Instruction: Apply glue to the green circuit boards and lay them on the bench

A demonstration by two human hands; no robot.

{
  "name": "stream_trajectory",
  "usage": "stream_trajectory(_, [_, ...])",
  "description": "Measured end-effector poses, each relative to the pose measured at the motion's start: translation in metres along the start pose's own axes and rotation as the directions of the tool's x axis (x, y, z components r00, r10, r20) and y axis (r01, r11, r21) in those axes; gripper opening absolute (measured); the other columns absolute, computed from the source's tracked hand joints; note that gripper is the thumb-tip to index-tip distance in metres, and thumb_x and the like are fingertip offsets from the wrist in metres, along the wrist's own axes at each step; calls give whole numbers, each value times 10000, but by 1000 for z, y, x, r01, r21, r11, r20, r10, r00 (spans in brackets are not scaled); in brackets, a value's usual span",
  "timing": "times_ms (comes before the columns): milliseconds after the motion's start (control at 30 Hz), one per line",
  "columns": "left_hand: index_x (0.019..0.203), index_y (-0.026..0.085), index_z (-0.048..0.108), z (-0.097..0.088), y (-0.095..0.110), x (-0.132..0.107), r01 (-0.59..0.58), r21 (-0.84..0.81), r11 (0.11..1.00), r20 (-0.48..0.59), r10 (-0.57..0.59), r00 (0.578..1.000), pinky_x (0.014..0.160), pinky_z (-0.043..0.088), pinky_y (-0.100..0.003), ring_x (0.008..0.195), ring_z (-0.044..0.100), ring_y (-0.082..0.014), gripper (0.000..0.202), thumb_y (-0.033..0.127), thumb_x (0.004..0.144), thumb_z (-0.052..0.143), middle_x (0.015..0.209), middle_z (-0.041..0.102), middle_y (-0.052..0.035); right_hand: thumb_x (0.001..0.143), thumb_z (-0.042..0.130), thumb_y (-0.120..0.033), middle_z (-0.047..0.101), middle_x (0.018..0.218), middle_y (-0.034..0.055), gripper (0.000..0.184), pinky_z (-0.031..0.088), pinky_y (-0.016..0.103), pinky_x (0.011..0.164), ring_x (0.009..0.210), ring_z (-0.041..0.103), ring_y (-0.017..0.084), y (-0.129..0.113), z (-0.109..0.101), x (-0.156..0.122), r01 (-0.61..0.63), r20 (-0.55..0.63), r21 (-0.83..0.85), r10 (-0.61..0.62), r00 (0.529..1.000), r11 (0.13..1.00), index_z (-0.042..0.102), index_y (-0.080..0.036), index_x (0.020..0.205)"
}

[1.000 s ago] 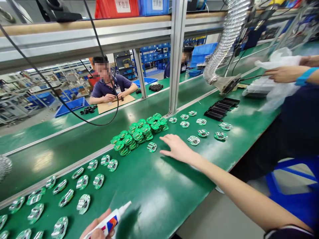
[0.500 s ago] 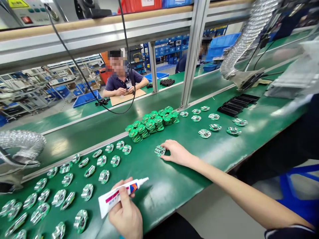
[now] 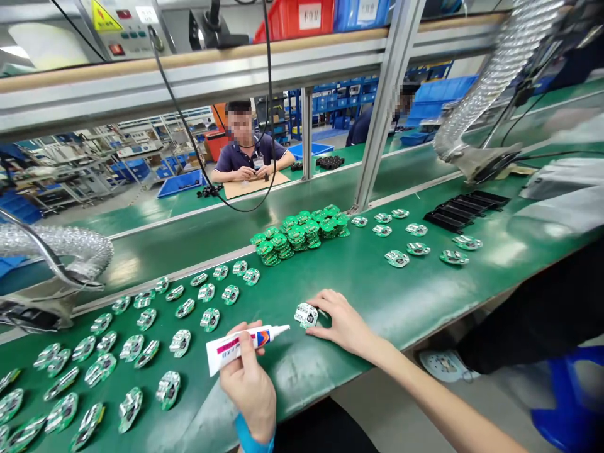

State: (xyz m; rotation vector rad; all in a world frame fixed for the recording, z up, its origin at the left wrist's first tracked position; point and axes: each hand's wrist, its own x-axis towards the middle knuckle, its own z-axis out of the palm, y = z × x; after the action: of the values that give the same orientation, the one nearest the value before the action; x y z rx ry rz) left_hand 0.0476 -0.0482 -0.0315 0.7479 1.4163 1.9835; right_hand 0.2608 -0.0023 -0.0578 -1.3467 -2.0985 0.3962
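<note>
Far left of the left hand [image 3: 248, 385], a flexible silver duct [image 3: 59, 246] lies beyond the rows of round green circuit boards [image 3: 168, 389], which are spaced out on the green-matted desk [image 3: 377, 308]. The left hand is closed around a white glue tube [image 3: 234, 348] with a red and blue label, its thin nozzle pointing right, just short of a single round circuit board [image 3: 306, 315]. A blue wristband [image 3: 249, 437] circles the left wrist. That board lies on the desk between the two hands, right beside the nozzle but not touching it. The right hand [image 3: 343, 325] is narrowly cupped at the board's right side, with its fingers [image 3: 315, 303] against the edge. Beyond both hands, a heap of stacked green circuit boards [image 3: 299, 238] sits on the desk. To the right of the right hand and farther off are more spaced boards [image 3: 397, 258], then a black slotted tray [image 3: 465, 211]. Across the line, a co-worker [image 3: 245, 148] in a navy polo shirt sits working over a brown card sheet [image 3: 255, 184].
</note>
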Motion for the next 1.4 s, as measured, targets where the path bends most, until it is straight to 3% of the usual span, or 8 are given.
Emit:
stream_trajectory(100, [1075,127,738,-1,-2,2,1,-9,1000,-1,-1,1000,558,505,-236,696,703,-168,472,556,886,792,887,808,-89,817,927,-325,744,1071,54,416,525,432,901,1007,678,272,-3,0,0,38,-8,-29,-38,999,999,726,-238,1170])
stream_trajectory(333, [1010,139,739,1,1,-2,-44,19,999,15,44,999,559,504,-245,677,714,-174,415,545,929,744,882,807,-96,864,867,-418,746,946,60,381,500,426,849,877,667,257,-27,-7,-9,230,-131,-75,-238,962,970,717,-207,1145])
stream_trajectory(600, [1013,144,728,2,3,-14,-143,70,987,66,138,988,554,540,-249,660,741,-183,401,538,939,741,886,809,-105,932,788,-469,720,883,92,345,483,446,831,816,642,278,-50,-14,-4,383,-69,-281,-416,907,880,705,-170,1083])
stream_trajectory(867, [976,138,734,2,2,-19,-208,84,974,110,198,974,602,602,-288,712,775,-221,430,565,930,749,881,814,-135,934,782,-460,692,835,83,326,461,438,799,787,609,278,-59,-15,-2,407,-22,-383,-449,893,829,695,-160,1029])
stream_trajectory(1133, [992,145,743,-1,-7,-18,-289,64,955,163,275,947,618,629,-264,753,805,-221,305,450,970,736,899,823,-121,960,755,-414,692,839,74,258,443,424,785,784,608,267,-64,-17,-3,415,-18,-397,-459,888,819,674,-177,1017])
stream_trajectory(1400, [988,152,744,-1,-10,-15,-324,131,937,130,308,942,630,652,-286,770,813,-232,306,455,982,709,909,823,-116,967,747,-371,687,842,65,257,442,414,807,789,613,254,-68,-20,-4,437,-45,-394,-493,869,808,663,-138,1038])
